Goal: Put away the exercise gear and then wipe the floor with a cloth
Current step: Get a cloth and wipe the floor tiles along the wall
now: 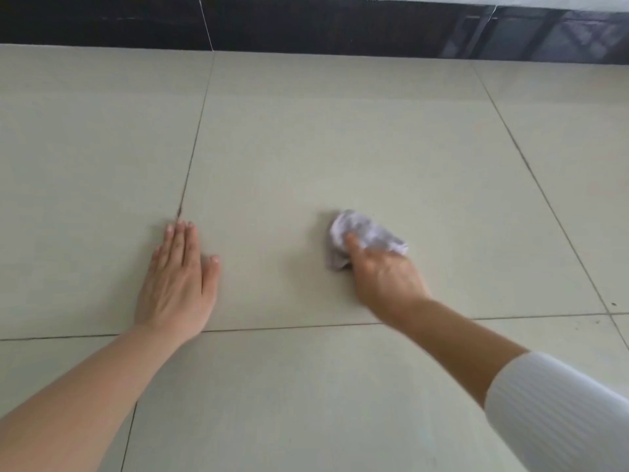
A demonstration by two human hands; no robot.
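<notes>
A crumpled pale grey cloth (364,233) lies bunched on the beige tiled floor (306,148), right of centre. My right hand (384,270) grips the cloth from behind, thumb on its left side, and holds it down against the tile. My left hand (178,281) lies flat on the floor to the left, fingers straight and together, palm down, beside a tile joint. No exercise gear is in view.
A dark skirting band (306,25) runs along the wall at the top. At the top right it is glossy and mirrors a frame (544,32). Grout lines cross the floor. Small dark specks (612,304) lie at the right edge.
</notes>
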